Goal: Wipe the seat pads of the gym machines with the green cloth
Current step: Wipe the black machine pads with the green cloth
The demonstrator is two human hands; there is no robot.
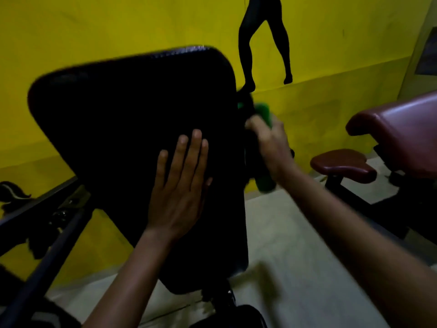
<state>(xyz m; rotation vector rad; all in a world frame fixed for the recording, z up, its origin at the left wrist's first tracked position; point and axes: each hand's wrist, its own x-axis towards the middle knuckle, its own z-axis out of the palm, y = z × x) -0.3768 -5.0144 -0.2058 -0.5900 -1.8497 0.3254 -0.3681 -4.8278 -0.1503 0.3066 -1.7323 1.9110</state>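
Cloth first: your green cloth [264, 114] is at the right edge of the big black pad [132, 129], bunched in your right hand [272, 143], with green showing above the fist and again lower down [266, 183], behind your wrist. The picture is blurred there, so you can't tell for sure whether the lower green patch is the same cloth hanging down or something else. Your right hand grips the cloth with curled fingers; it sits at the pad's side, not on its face.

Your left hand [179, 185] lies flat on the black pad with the fingers straight and together, pressing or steadying it and holding nothing.

As for progress, judge it cautiously. The black pad is dark and shows no streaks, wet marks or dust, so nothing tells you how much of it has been wiped. With the cloth at the edge, you seem to be working this pad's right side or rim. The two maroon pads to your right, the small seat [343, 164] and the larger pad [402, 129] above it, stand well apart from the cloth and look like work still to come, though their state can't be read either.

Containers: none that you can make out; no bucket or spray bottle is clearly visible on the floor [283, 233].
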